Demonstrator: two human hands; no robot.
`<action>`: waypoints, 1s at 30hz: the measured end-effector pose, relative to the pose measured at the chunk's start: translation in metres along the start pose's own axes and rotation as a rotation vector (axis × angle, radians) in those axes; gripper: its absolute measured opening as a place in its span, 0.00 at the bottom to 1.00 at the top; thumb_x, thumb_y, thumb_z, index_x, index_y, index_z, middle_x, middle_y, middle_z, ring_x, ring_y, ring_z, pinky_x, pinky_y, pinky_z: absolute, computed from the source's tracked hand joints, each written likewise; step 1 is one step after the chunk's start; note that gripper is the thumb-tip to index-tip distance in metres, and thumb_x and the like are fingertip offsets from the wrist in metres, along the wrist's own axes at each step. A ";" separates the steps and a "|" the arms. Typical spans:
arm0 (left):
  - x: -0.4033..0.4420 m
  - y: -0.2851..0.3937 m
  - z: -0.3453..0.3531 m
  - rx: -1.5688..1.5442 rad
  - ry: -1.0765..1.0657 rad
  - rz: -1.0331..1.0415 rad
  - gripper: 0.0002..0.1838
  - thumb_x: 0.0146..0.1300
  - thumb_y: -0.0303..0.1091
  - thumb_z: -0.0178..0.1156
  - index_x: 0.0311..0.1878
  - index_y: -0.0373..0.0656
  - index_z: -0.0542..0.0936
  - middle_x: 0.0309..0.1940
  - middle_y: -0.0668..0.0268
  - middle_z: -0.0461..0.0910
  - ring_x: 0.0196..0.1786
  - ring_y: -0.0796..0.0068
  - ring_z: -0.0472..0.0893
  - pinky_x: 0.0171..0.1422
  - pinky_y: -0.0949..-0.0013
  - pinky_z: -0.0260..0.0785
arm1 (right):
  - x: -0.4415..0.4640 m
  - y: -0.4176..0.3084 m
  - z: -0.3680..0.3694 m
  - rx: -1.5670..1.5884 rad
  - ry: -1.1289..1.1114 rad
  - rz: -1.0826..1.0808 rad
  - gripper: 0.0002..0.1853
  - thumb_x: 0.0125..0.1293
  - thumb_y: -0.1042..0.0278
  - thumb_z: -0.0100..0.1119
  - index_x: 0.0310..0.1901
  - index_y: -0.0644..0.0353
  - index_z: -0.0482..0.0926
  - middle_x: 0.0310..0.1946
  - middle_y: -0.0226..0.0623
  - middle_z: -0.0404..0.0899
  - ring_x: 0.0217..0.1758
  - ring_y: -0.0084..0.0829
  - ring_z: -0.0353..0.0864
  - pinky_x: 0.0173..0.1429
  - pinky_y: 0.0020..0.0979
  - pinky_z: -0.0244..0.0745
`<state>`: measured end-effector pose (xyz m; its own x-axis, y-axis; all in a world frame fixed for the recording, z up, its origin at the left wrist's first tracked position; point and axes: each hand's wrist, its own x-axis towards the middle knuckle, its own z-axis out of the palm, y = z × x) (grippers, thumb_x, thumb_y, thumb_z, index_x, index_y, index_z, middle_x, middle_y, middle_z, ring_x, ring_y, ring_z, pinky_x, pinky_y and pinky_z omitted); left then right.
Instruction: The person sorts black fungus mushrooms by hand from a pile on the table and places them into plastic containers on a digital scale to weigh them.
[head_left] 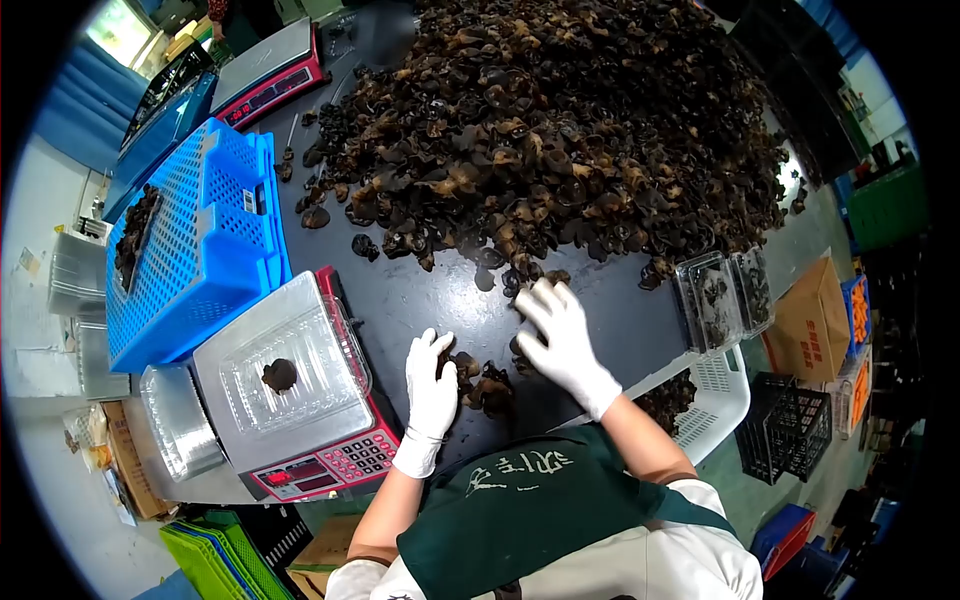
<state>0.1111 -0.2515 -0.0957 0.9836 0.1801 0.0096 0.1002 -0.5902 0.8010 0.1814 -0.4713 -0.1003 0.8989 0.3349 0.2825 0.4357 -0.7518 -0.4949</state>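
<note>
A big heap of dark brown fungus pieces [560, 140] covers the far part of the dark table [400, 290]. My left hand [432, 385], in a white glove, rests beside a few loose pieces [490, 390] near the table's front edge; its fingers are bent, and whether they grip a piece is unclear. My right hand [562, 340], also gloved, lies over the table with fingers spread, its fingertips at the near edge of the heap. Left of my hands, a red and silver scale [230, 420] bears a clear plastic tray [310, 365] with one dark piece [279, 375] in it.
A blue perforated crate [190, 250] stands at the left, with a second scale [265, 75] beyond it. Clear filled boxes [710, 300] sit at the table's right edge. Below them is a white basket [715, 400]; a cardboard box [808, 325] stands farther right. Stacked clear trays [182, 420] lie left.
</note>
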 end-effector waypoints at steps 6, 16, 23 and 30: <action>0.028 0.013 0.001 0.083 0.131 0.169 0.20 0.57 0.27 0.61 0.55 0.45 0.78 0.56 0.54 0.75 0.61 0.52 0.71 0.68 0.55 0.61 | -0.040 -0.046 -0.020 0.208 -0.212 -0.221 0.12 0.56 0.62 0.64 0.43 0.48 0.83 0.47 0.27 0.80 0.61 0.34 0.72 0.73 0.52 0.51; 0.102 0.015 0.055 0.331 0.067 0.291 0.16 0.56 0.36 0.62 0.49 0.50 0.80 0.46 0.62 0.75 0.46 0.57 0.74 0.51 0.60 0.70 | 0.067 0.009 0.006 -0.159 0.010 -0.108 0.25 0.53 0.68 0.64 0.56 0.53 0.78 0.46 0.42 0.76 0.47 0.41 0.76 0.50 0.38 0.70; 0.108 -0.001 0.053 0.158 0.086 0.227 0.06 0.58 0.31 0.61 0.38 0.44 0.81 0.38 0.61 0.78 0.44 0.57 0.77 0.51 0.62 0.70 | 0.078 0.018 -0.006 -0.134 -0.218 -0.075 0.09 0.54 0.68 0.62 0.38 0.56 0.78 0.37 0.37 0.76 0.40 0.39 0.79 0.45 0.38 0.71; 0.093 -0.001 0.025 0.324 0.387 0.140 0.33 0.57 0.37 0.63 0.67 0.41 0.68 0.62 0.50 0.67 0.62 0.47 0.67 0.67 0.53 0.61 | 0.036 0.030 -0.048 0.287 0.196 0.248 0.11 0.56 0.73 0.64 0.40 0.60 0.76 0.37 0.39 0.79 0.36 0.40 0.81 0.42 0.33 0.76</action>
<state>0.2066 -0.2540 -0.1101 0.8698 0.3236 0.3725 0.0734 -0.8313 0.5509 0.2250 -0.5095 -0.0653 0.9643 0.0294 0.2632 0.2279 -0.5981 -0.7683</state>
